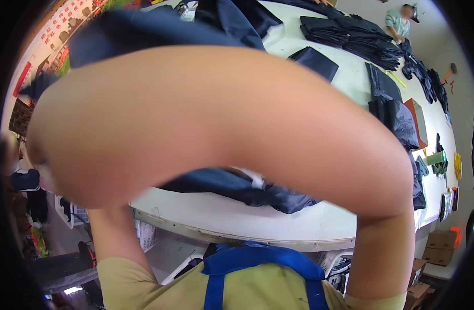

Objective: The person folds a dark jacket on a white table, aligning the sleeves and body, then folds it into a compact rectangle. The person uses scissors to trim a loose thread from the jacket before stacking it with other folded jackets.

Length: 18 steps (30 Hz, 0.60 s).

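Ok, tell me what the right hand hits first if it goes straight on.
The right forearm points toward the person's left; its hand is too blurred to make out. Likely first in line: the lifted dark blue cloth, though depth is unclear.

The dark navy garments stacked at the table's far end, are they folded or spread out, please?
Folded: the dark navy garments lie in neat flat overlapping stacks on the white table.
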{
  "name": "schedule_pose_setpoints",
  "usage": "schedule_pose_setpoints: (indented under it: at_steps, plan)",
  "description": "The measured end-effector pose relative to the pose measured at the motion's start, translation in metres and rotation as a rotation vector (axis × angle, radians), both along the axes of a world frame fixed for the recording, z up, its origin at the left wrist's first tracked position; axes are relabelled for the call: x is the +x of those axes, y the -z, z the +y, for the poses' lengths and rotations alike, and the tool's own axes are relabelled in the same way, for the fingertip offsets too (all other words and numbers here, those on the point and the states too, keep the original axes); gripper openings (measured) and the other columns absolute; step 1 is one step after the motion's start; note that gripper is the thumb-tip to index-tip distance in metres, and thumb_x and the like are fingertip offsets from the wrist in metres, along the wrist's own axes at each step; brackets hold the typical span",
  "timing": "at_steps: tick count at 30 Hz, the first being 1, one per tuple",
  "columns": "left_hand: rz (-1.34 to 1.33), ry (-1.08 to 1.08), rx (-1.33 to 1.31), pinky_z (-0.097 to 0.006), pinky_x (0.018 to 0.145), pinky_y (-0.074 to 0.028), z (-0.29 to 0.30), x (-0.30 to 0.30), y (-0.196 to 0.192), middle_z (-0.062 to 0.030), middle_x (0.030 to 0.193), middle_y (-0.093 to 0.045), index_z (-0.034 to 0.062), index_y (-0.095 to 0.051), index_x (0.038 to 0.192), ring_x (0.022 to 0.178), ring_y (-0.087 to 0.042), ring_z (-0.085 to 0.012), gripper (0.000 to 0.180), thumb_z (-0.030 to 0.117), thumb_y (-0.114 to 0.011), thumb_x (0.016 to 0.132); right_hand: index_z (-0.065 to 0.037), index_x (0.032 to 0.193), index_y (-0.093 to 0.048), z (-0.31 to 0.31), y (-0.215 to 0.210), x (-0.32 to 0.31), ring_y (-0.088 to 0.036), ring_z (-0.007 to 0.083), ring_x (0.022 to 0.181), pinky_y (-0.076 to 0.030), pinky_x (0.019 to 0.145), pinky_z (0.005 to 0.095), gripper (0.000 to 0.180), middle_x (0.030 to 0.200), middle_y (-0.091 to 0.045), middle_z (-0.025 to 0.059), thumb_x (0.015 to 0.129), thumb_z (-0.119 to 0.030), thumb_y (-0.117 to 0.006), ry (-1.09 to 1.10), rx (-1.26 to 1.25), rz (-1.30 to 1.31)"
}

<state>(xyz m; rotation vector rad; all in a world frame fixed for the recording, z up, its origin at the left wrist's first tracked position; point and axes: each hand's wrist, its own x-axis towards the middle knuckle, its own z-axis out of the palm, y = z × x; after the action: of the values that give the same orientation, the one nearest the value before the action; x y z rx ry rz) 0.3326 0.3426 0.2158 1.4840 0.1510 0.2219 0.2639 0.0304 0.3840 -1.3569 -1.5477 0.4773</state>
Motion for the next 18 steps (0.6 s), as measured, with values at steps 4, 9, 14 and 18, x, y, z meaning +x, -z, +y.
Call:
schedule_pose_setpoints:
  at_steps: [4, 9, 14, 18]
  plan:
    - [0.463, -0.353, -0.342, -0.039, 0.099, -0.046, 0.075, -0.195, 0.171, -0.0126, 0.129, -0.056, 0.0004, -0.046, 0.132, 0.118, -0.054, -0.0247, 0.05, 0.038, -0.046, 0.098, -0.006, 0.122, -0.061, -0.037, 0.069, 0.101, -0.064, 0.0188, 0.1, -0.051, 0.083, 0.0296, 0.037, 0.099, -0.069, 0.0126, 0.09, -0.024, -0.06, 0.369, 0.112, -0.093]
    - [0.539, -0.494, -0.702, -0.058, 0.097, -0.041, 0.005, -0.312, 0.22, -0.0162, 0.15, -0.029, 0.0154, -0.021, 0.149, 0.131, -0.039, -0.0383, 0.08, 0.066, -0.044, 0.09, -0.001, 0.125, -0.057, -0.146, 0.271, 0.16, -0.062, 0.0246, 0.105, -0.048, 0.091, 0.034, 0.055, 0.112, -0.065, 0.0156, 0.085, -0.035, -0.069, 1.072, -0.502, 0.03]
    - [0.72, -0.562, -0.303, -0.058, 0.098, -0.038, -0.059, -0.258, 0.211, -0.0192, 0.152, -0.013, 0.0255, 0.008, 0.151, 0.133, -0.028, -0.0443, 0.11, 0.036, -0.076, 0.08, 0.006, 0.133, -0.046, -0.044, 0.376, 0.182, -0.062, 0.0259, 0.104, -0.048, 0.089, 0.0345, 0.082, 0.114, -0.063, 0.022, 0.078, -0.049, -0.072, 1.086, -0.452, 0.373]
    - [0.608, -0.653, 0.176, -0.033, 0.083, -0.048, -0.043, -0.216, 0.271, -0.0191, 0.137, -0.039, 0.0175, -0.009, 0.152, 0.103, -0.054, -0.0246, 0.102, -0.003, -0.069, 0.071, 0.009, 0.134, -0.044, 0.018, 0.404, 0.188, -0.063, 0.0347, 0.1, -0.048, 0.09, 0.0346, 0.084, 0.114, -0.063, 0.0264, 0.074, -0.041, -0.075, 1.128, -0.701, 0.067]
